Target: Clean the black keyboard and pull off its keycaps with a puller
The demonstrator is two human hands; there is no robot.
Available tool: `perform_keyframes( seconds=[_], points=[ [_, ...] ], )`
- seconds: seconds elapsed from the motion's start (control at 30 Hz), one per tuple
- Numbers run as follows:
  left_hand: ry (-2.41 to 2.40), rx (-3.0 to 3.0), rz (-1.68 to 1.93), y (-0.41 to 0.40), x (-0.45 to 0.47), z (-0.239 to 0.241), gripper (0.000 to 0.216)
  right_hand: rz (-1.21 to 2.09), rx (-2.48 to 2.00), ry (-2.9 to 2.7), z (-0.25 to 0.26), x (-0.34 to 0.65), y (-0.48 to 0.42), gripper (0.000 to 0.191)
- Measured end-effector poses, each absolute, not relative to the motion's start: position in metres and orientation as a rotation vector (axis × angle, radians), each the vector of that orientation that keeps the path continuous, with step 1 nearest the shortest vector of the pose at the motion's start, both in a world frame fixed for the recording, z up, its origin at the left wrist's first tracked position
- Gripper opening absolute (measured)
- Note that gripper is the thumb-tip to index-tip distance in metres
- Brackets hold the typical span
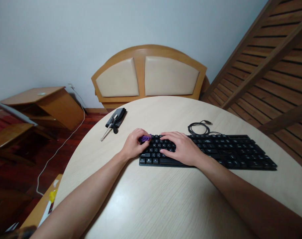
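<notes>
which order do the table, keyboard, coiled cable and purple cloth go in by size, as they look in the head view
Largest to smallest:
1. table
2. keyboard
3. coiled cable
4. purple cloth, partly hidden by the left hand

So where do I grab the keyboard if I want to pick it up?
I'd hold the keyboard by its two short ends, one hand coming in from each side. It lies flat, long and thin, so two holds should keep it level. The right end is bare; the left hand, with a purple cloth, covers the left end's far corner.
</notes>
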State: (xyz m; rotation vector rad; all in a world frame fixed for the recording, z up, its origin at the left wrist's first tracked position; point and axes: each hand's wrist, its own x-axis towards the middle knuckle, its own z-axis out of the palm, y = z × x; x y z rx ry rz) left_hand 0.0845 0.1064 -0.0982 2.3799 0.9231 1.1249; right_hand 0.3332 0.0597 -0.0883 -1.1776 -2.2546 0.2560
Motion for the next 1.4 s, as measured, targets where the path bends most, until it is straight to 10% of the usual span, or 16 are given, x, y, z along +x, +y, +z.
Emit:
perform_keyframes(
  seconds=[0.93, 1.2, 1.4],
  points=[
    [0.955, 2.546, 0.952, 0.111, 0.062, -0.086, 0.017, 0.199, -1.222, -2.279, -0.085, 0.333, 0.055, 0.033],
    [1.139, 2.368, 1.112, 0.101, 0.071, -0.101, 0.019, 0.194, -1.144, -2.520, -0.083, 0.366, 0.045, 0.077],
    [1.216, 2.409, 1.085, 0.087, 0.073, -0.101, 0.019, 0.070, -1.197, -2.427, -0.090, 0.370, 0.036, 0.075]
  ],
)
